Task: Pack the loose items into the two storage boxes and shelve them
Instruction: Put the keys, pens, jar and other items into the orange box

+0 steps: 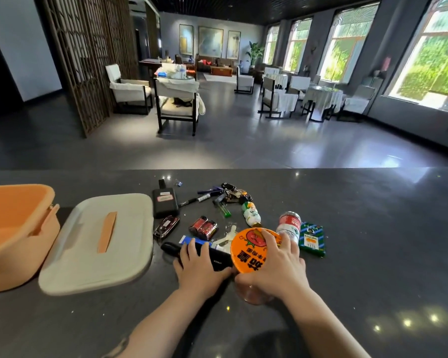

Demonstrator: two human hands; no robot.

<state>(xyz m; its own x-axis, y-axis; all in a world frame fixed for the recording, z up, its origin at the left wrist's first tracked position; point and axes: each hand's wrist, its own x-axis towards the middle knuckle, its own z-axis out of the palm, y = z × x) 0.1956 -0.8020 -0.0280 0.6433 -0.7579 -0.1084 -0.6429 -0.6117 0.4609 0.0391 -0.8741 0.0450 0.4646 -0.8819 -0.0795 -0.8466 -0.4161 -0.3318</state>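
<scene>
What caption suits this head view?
Left hand on a black device, right hand gripping an orange-lidded cup, beside an open orange box.

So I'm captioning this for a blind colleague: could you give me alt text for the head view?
A person's left hand rests on a black Sony device while the right hand grips a round orange cup lid, amid pens, keys and bottles on a dark countertop. An open orange storage box and its grey lid sit to the left.
</scene>
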